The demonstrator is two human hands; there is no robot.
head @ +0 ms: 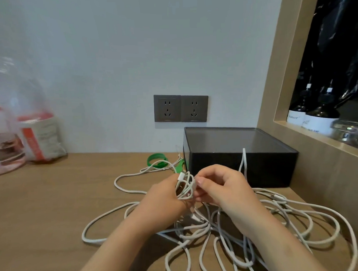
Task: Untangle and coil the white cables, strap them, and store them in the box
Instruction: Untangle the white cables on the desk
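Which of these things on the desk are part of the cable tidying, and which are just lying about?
In the job: white cables, coil held by left hand and pinched by right hand, green straps, dark box.
Just lying about: wall sockets, plastic bag, bottles.

White cables [278, 209], black box [256, 169], green straps [157, 160], wood-grain table [44, 211].

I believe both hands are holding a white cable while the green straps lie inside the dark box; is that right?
Not quite. The head view shows the green straps lying on the table just left of the dark box, not inside it. The left hand and right hand are indeed holding a white cable.
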